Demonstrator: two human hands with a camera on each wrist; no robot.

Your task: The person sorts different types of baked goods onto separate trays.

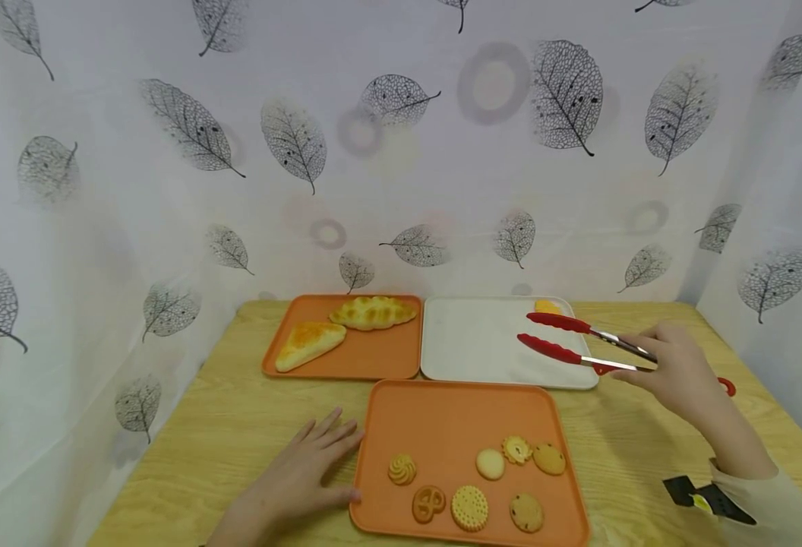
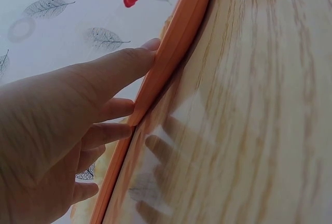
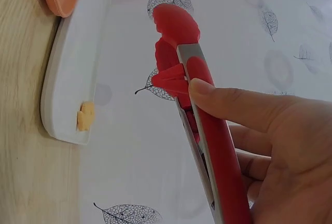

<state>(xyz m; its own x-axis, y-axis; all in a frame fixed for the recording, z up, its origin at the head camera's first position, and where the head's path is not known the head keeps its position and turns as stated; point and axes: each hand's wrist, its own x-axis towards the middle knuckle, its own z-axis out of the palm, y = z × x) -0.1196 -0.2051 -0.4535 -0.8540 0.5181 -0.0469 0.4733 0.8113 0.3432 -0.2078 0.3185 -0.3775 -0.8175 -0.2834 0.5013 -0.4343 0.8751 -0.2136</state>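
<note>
My right hand (image 1: 677, 372) grips red-tipped tongs (image 1: 554, 349) by their metal arms, above the right part of the white tray (image 1: 476, 342). The tongs' tips stand apart with nothing between them. A small yellow piece (image 3: 85, 115) lies in that tray's corner, partly behind the tongs in the head view. My left hand (image 1: 301, 471) lies at the left edge of the near orange tray (image 1: 442, 410), fingers extended, its thumb touching the rim. On this tray are several cookies, among them a pretzel-shaped one (image 1: 428, 504), a round dotted one (image 1: 469, 508) and a swirled one (image 1: 402, 469).
Behind, a second orange tray (image 1: 380, 363) holds a triangular pastry (image 1: 310, 346) and a braided bread (image 1: 374, 313). It stands beside the white tray on the wooden table (image 1: 230, 410). A curtain with leaf prints (image 1: 401, 190) hangs behind and at both sides.
</note>
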